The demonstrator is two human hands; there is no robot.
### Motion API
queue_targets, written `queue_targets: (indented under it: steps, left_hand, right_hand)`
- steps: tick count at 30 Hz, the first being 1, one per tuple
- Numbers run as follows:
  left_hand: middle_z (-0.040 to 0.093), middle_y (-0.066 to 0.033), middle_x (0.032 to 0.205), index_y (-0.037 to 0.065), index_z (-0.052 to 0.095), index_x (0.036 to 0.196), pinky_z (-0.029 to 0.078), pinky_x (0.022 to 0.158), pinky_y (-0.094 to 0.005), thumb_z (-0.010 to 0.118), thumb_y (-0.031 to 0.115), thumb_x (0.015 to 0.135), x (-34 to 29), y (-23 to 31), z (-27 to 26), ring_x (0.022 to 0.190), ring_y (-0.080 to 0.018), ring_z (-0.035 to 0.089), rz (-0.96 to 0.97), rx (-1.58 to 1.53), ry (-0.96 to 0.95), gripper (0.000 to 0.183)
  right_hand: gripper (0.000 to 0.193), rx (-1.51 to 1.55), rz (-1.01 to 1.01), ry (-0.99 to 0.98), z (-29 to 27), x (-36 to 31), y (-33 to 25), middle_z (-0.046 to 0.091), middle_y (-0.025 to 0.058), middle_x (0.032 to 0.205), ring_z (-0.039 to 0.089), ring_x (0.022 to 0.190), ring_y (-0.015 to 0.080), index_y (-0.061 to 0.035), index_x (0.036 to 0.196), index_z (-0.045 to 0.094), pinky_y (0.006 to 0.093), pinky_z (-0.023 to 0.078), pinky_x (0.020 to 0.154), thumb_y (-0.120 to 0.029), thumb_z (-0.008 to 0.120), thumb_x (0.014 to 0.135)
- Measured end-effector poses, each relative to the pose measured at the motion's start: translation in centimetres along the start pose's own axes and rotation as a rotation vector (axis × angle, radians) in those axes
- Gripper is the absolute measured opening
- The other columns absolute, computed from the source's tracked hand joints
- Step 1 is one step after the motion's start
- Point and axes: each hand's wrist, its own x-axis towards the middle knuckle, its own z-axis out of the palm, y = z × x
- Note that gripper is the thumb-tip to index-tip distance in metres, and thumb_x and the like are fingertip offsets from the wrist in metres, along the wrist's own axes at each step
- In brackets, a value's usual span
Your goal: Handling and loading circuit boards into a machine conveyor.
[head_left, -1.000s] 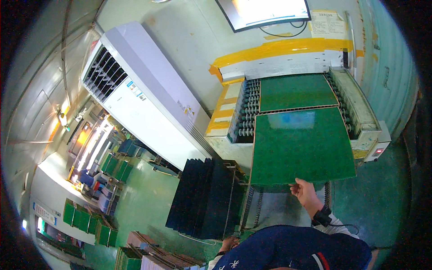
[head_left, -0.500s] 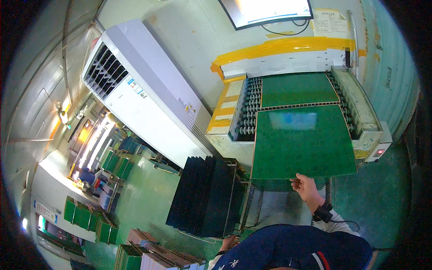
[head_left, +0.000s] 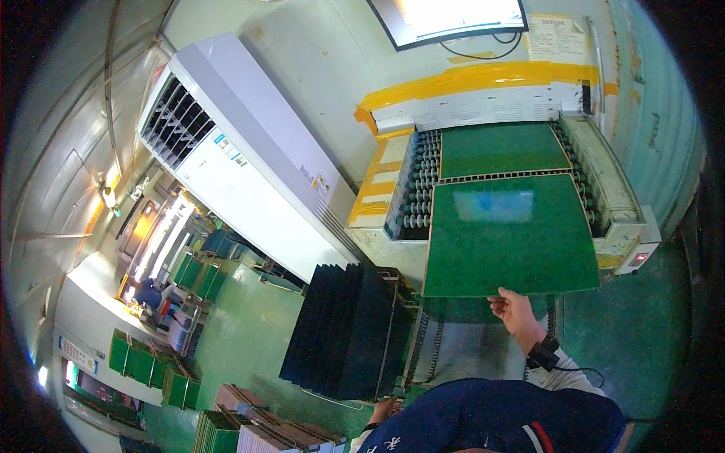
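A large flat green panel (head_left: 510, 249) lies over the near end of the roller conveyor (head_left: 414, 185), its near part sticking out toward me. My right hand (head_left: 515, 311) is at the middle of its near edge, the fingers curled and closed on that edge. A second green panel (head_left: 504, 149) rests on the rollers just beyond, with a narrow strip of rollers showing between the two. My left hand (head_left: 384, 410) is low down by the bottom of a rack of dark panels (head_left: 340, 332); its fingers are partly hidden.
A tall white air conditioner (head_left: 249, 166) stands left of the conveyor. Below the near panel is a frame with chain-like side strips (head_left: 436, 351). Stacked boards (head_left: 257, 423) are at lower left. A screen (head_left: 449, 19) hangs above. Far left, a person (head_left: 147, 294) is near racks of green panels.
The near green panel has slid slightly away from me, with my right hand following at its edge. My left hand has hardly moved.
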Motion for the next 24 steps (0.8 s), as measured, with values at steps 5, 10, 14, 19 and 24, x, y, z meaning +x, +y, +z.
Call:
queue_targets:
  steps: [5,10,14,19,24]
  left_hand:
    - [0.063,-0.014,0.099,-0.003,0.052,0.114,0.055,0.066,-0.0384,0.059,0.025,0.09,1.3,-0.5,-0.2,0.079,-0.0286,0.065,-0.093,-0.022,0.067,0.037]
    - [0.062,-0.015,0.105,-0.004,0.052,0.116,0.055,0.068,-0.0387,0.06,0.025,0.09,1.6,-0.8,-1.1,0.081,-0.0293,0.065,-0.076,0.093,0.02,0.039]
    - [0.063,-0.016,0.105,-0.005,0.051,0.118,0.056,0.07,-0.0385,0.061,0.024,0.089,3.0,-1.2,-1.5,0.082,-0.0292,0.065,-0.117,-0.078,0.029,0.042]
    - [0.062,-0.0172,0.106,-0.005,0.05,0.119,0.055,0.073,-0.0399,0.061,0.023,0.089,3.2,-1.6,-1.7,0.086,-0.0306,0.065,-0.063,-0.035,0.046,0.043]
    - [0.064,-0.0157,0.104,-0.005,0.05,0.119,0.053,0.076,-0.0383,0.06,0.027,0.09,2.7,-1.6,-1.1,0.087,-0.0307,0.065,-0.082,-0.108,0.023,0.045]
  right_hand:
    - [0.017,0.004,0.002,0.012,0.3,0.1,-0.4,0.065,0.0157,0.086,0.06,0.066,0.02,-0.0037,0.087,0.055,0.0332,0.049,0.06,-0.02,0.061,0.087]
    - [0.02,0.007,-0.009,0.009,-0.4,1.4,-0.2,0.066,0.0155,0.087,0.06,0.065,0.0198,-0.0018,0.089,0.058,0.0333,0.049,0.058,-0.021,0.062,0.087]
    - [0.018,0.01,-0.009,0.016,0.1,1.6,-0.1,0.067,0.0154,0.086,0.06,0.064,0.0199,-0.0026,0.089,0.058,0.0331,0.05,0.058,-0.02,0.062,0.087]
    - [0.017,0.003,-0.027,0.013,-0.5,2.5,-0.2,0.067,0.0143,0.085,0.061,0.064,0.0199,-0.0036,0.089,0.058,0.0335,0.05,0.058,-0.02,0.062,0.087]
    - [0.017,-0.007,-0.036,0.025,0.1,2.1,-0.9,0.067,0.0139,0.085,0.061,0.064,0.0198,-0.0046,0.089,0.057,0.0333,0.05,0.058,-0.02,0.062,0.087]
